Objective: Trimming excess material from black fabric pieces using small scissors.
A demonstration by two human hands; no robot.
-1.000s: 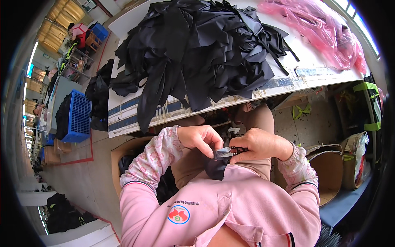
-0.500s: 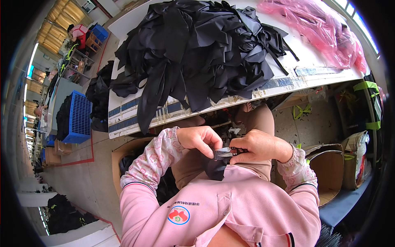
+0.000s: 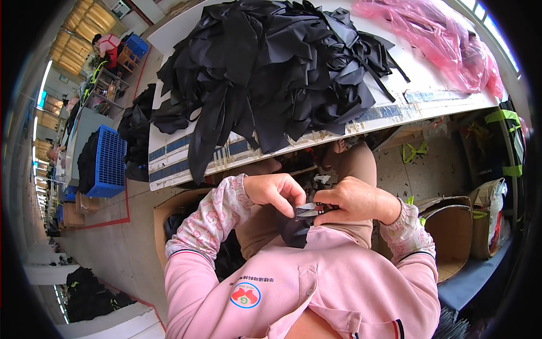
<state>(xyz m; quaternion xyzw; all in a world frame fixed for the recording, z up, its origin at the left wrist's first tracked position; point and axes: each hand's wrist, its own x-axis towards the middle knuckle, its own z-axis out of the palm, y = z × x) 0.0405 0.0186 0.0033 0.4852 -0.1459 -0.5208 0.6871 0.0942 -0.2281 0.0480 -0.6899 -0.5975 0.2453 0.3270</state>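
Observation:
Close to my chest, my left hand [image 3: 275,193] pinches the top of a small black fabric piece [image 3: 296,229] that hangs down over my pink top. My right hand [image 3: 351,201] is closed around small metal snips [image 3: 309,211], whose blades sit at the fabric's upper edge, between the two hands. A large heap of black fabric pieces [image 3: 271,68] lies on the white table [image 3: 420,99] in front of me, beyond both hands.
Crumpled pink plastic bags [image 3: 440,39] lie at the table's far right. Cardboard boxes [image 3: 449,234] stand on the floor to my right, another box [image 3: 175,212] with dark cloth to my left. A blue crate [image 3: 107,164] and more black bundles stand further left.

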